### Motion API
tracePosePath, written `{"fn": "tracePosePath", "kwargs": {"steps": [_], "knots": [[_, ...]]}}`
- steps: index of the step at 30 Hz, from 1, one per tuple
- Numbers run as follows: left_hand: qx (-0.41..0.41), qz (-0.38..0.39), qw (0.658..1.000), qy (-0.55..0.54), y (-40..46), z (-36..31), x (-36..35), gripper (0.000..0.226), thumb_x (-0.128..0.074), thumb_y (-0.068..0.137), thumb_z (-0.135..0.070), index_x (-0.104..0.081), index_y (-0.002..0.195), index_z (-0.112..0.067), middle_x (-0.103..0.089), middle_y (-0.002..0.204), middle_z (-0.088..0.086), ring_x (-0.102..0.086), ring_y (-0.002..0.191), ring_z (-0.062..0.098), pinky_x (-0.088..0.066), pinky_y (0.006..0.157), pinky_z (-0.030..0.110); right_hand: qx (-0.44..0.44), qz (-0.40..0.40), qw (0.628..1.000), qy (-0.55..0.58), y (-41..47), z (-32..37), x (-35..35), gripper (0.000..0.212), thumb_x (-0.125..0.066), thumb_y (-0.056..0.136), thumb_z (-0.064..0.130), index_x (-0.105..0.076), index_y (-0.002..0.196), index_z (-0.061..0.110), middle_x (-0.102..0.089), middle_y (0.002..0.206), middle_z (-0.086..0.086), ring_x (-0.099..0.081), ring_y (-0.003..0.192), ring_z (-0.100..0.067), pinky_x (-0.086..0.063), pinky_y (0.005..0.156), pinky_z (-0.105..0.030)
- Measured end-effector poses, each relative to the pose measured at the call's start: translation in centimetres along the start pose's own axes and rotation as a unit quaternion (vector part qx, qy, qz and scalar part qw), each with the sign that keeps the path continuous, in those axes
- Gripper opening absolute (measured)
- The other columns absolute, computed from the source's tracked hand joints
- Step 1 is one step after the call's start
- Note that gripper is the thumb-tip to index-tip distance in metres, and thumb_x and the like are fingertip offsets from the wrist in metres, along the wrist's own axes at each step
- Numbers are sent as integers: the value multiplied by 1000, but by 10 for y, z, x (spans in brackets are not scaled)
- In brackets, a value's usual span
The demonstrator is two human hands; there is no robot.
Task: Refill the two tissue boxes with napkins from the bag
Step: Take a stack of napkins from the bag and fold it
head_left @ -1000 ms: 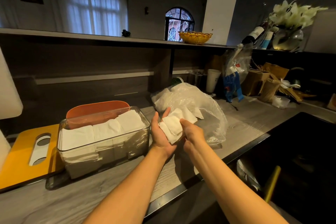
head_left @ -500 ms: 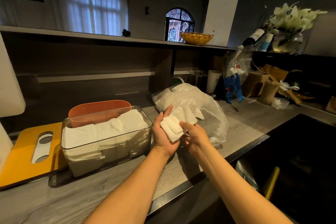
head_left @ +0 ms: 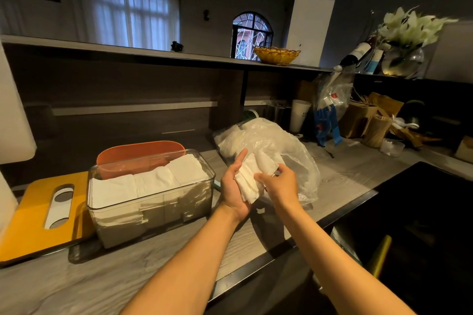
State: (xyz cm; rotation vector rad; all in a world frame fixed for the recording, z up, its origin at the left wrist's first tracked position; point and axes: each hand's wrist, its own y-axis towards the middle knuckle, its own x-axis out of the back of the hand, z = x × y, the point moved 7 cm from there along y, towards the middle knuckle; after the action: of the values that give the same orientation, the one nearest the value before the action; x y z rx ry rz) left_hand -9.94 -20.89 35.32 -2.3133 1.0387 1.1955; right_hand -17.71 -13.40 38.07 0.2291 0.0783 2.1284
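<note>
A clear plastic tissue box (head_left: pixel 151 208) stands on the counter, filled to the rim with white napkins (head_left: pixel 149 180). Behind it sits an orange tissue box (head_left: pixel 139 152), its inside hidden. To the right lies a crumpled clear plastic bag (head_left: pixel 279 146) with more napkins inside. My left hand (head_left: pixel 234 186) cups a small stack of white napkins (head_left: pixel 249 181) in front of the bag. My right hand (head_left: pixel 280 185) pinches the stack's right edge with its fingertips.
A yellow lid with an oval slot (head_left: pixel 38 212) lies left of the clear box. Paper cup (head_left: pixel 299 115), a hanging plastic bag (head_left: pixel 330 102), brown paper bags (head_left: pixel 368 117) and a flower vase (head_left: pixel 401 59) crowd the back right. A dark cooktop (head_left: pixel 419 212) lies at the right.
Both hands have stayed in front of the bag with the napkin stack. My right hand has shifted from under the stack to its right edge, fingers now pinching it.
</note>
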Motion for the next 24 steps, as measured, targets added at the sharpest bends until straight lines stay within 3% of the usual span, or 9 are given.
{"fn": "tracePosePath", "kwargs": {"steps": [4, 9, 13, 16, 20, 24], "knots": [[17, 3, 999, 36, -2, 2, -3, 41, -51, 98, -35, -58, 137, -24, -64, 129, 17, -63, 117, 35, -57, 88, 47, 29, -15, 999, -14, -4, 1, 4, 33, -76, 79, 6, -59, 102, 22, -63, 86, 8, -62, 76, -7, -53, 64, -25], [24, 8, 998, 58, -4, 6, -2, 38, -48, 99, -27, -57, 135, -28, -61, 133, 13, -60, 121, 36, -48, 103, 54, 2, -19, 999, 39, -4, 0, 15, 31, -76, 78, 3, -63, 104, 14, -68, 93, 0, -66, 83, -16, -53, 65, -26], [26, 21, 990, 136, -10, 8, -7, 53, -69, 87, -31, -55, 137, -19, -64, 131, 16, -62, 120, 34, -48, 103, 53, 4, 5, 990, 144, -5, 15, 27, 24, -69, 82, -2, -64, 103, 10, -68, 94, -4, -66, 90, -23, -54, 68, -28], [8, -5, 963, 271, -16, 2, -15, 38, -68, 92, -18, -60, 129, -14, -70, 118, 15, -67, 110, 34, -54, 95, 52, -16, 25, 982, 184, -7, 21, 38, 19, -66, 85, 1, -64, 96, 16, -67, 102, -10, -64, 101, -31, -54, 85, -43], [-32, -2, 903, 428, -29, -23, -22, 24, -67, 92, -14, -67, 116, -12, -72, 107, 11, -69, 99, 28, -58, 83, 42, -96, 125, 963, 220, -20, 22, 43, 16, -65, 88, 14, -61, 104, 13, -62, 110, -14, -61, 92, -26, -54, 79, -37], [-61, -16, 855, 515, -59, -48, -13, 21, -70, 88, -12, -67, 109, -13, -70, 102, 8, -67, 95, 22, -56, 79, 34, -67, 212, 968, 116, -33, 18, 33, 20, -65, 87, 9, -67, 107, 4, -69, 109, -17, -66, 97, -31, -54, 88, -42]]}}
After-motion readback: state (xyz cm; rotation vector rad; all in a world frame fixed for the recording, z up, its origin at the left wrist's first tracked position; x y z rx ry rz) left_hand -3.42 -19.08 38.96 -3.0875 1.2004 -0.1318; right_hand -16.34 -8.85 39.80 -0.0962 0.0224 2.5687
